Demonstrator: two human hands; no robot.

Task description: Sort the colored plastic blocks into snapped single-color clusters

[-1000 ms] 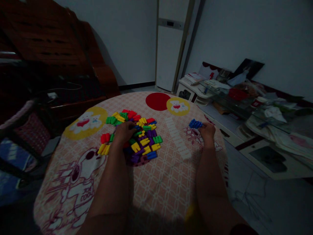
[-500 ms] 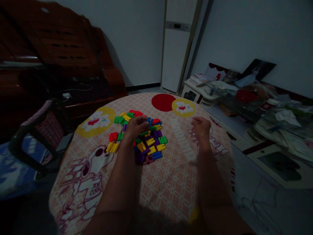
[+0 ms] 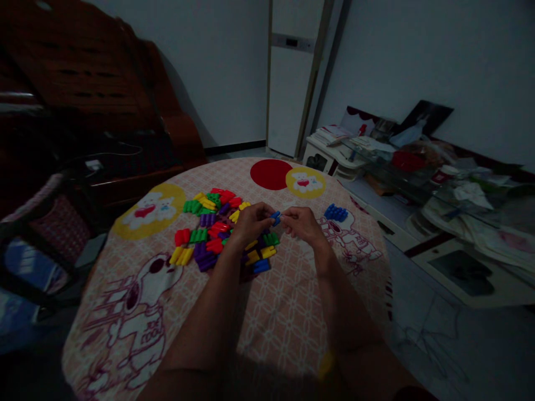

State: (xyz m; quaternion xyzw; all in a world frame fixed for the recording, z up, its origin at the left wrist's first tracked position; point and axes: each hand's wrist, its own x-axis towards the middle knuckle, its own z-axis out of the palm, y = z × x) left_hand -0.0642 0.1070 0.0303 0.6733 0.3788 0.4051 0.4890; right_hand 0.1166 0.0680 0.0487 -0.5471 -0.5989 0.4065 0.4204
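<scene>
A small blue toy building block is between my two hands above the middle of the table. My left hand pinches it from the left, at the edge of a pile of coloured blocks. From the other side the fingertips of my right hand close on the same block, though its finer shape is too dark to see. Red, green, yellow, purple and blue blocks lie spread beside and under my left hand. Apart from them, a blue group of blocks lies to the right of my right hand.
A patterned cloth covers the round table. On the left stand a chair and a dark wooden bench. A low cabinet heaped with papers and bags runs along the right. A tall white appliance stands behind.
My right hand has come left from the table's right side, uncovering the blue group there. My left hand has moved right with the blue block, and the two hands now meet at it.
</scene>
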